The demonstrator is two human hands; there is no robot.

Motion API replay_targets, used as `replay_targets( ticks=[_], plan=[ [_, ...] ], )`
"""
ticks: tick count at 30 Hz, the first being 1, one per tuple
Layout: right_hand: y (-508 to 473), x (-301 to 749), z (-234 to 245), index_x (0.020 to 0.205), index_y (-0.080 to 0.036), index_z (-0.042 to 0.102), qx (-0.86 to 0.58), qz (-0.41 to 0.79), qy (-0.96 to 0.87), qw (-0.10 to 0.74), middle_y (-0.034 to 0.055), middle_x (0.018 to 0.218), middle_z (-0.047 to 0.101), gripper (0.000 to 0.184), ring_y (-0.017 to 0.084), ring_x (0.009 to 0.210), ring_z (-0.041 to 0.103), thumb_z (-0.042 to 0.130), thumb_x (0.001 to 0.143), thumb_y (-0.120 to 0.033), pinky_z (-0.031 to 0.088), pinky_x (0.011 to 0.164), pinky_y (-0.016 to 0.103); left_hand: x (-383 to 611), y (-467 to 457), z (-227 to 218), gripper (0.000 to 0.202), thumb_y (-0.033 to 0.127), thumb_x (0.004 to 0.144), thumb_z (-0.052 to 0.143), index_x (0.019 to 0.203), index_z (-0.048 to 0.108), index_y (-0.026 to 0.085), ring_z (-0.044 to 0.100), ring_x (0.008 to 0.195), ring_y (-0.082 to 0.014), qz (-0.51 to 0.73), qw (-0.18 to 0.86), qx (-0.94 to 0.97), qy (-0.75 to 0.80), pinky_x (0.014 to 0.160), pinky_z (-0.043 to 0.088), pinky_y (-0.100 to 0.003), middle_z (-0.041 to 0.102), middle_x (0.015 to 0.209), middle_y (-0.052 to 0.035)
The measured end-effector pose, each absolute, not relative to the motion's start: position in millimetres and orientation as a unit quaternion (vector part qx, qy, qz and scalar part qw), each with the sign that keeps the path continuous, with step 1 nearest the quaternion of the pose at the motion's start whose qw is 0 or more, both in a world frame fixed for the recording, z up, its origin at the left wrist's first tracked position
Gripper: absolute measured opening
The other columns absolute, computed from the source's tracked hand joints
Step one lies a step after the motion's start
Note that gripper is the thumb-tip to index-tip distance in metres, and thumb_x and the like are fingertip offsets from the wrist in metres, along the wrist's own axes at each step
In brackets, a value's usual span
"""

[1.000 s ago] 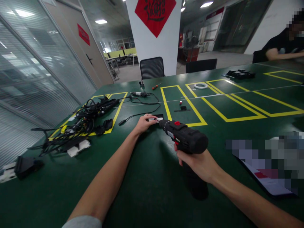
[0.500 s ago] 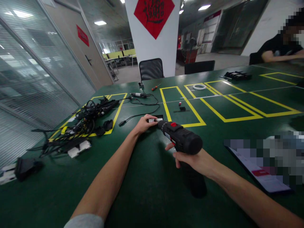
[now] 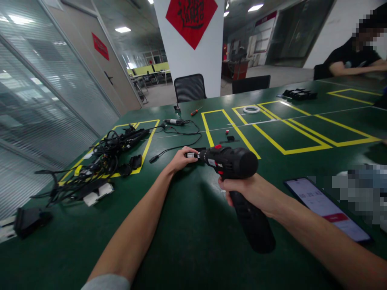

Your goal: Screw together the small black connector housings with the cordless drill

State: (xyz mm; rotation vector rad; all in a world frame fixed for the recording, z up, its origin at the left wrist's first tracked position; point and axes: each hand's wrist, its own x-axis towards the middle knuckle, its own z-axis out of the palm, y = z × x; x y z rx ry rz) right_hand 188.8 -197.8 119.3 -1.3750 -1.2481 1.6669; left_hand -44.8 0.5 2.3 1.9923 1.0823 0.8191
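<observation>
In the head view my right hand (image 3: 246, 193) is wrapped round the grip of a black cordless drill (image 3: 232, 161) with red switches. The drill lies roughly level, its chuck aimed left and its grip slanting down to the right. Its tip meets a small black part with a silver-white face (image 3: 192, 155), or comes very close; I cannot tell which. My left hand (image 3: 180, 158) is closed on that part and steadies it on the green table (image 3: 193, 241), fingers curled along its left side.
Tangled black cables (image 3: 111, 153) heap up at left, beside a black box (image 3: 30, 221). Farther back lie a screwdriver (image 3: 196, 111), a white ring (image 3: 251, 109) and black parts (image 3: 299, 94). A phone (image 3: 326, 207) lies at right. A person (image 3: 350, 56) sits at the far right.
The drill's grip has swung down and right, and its body has levelled out, with my right hand now closed more fully round it. My left hand stays on the small part. The view has shifted slightly.
</observation>
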Motion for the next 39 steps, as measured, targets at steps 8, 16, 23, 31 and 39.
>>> replay_targets(
  ticks=[8,16,23,31,39],
  plan=[
    [-198,195,106,0.077,-0.018,0.061,-0.516,0.611,-0.519,0.301,-0.0001,0.051,0.060,0.008,0.016,0.051,0.055,0.059,0.071,-0.023,0.039,0.056,0.031,-44,0,2,0.037,0.030,0.066,0.078,0.101,0.072,0.018,0.058,0.090,-0.0184,0.329,0.373,0.764,0.410,0.082,0.047,-0.031,0.060,0.102,-0.0048],
    [-202,192,104,0.073,-0.019,0.060,-0.522,0.623,-0.491,0.314,-0.0001,0.049,0.059,0.007,0.016,0.049,0.053,0.057,0.069,-0.023,0.037,0.054,0.030,-41,-3,6,0.038,0.030,0.063,0.078,0.098,0.072,0.018,0.058,0.085,-0.0178,0.332,0.383,0.753,0.420,0.080,0.047,-0.032,0.062,0.100,-0.0046],
    [-206,191,99,0.076,-0.019,0.059,-0.495,0.618,-0.513,0.333,-0.0024,0.061,0.060,0.006,0.014,0.051,0.057,0.060,0.071,-0.022,0.042,0.062,0.032,-42,-1,4,0.038,0.032,0.065,0.078,0.099,0.072,0.017,0.059,0.090,-0.0194,0.333,0.374,0.760,0.414,0.083,0.047,-0.033,0.062,0.102,-0.0055],
    [-205,195,91,0.083,-0.019,0.060,-0.482,0.606,-0.545,0.321,-0.0014,0.066,0.062,0.007,0.015,0.055,0.058,0.058,0.078,-0.024,0.043,0.070,0.036,-41,-6,9,0.034,0.033,0.069,0.074,0.100,0.073,0.019,0.058,0.093,-0.0206,0.320,0.353,0.770,0.425,0.086,0.046,-0.035,0.062,0.103,-0.0056],
    [-204,199,86,0.081,-0.020,0.059,-0.481,0.600,-0.562,0.305,-0.0012,0.059,0.060,0.007,0.017,0.056,0.059,0.057,0.080,-0.026,0.044,0.068,0.036,-40,-6,13,0.033,0.033,0.067,0.074,0.096,0.073,0.019,0.058,0.095,-0.0221,0.320,0.354,0.766,0.430,0.090,0.046,-0.037,0.062,0.103,-0.0051]
  ],
)
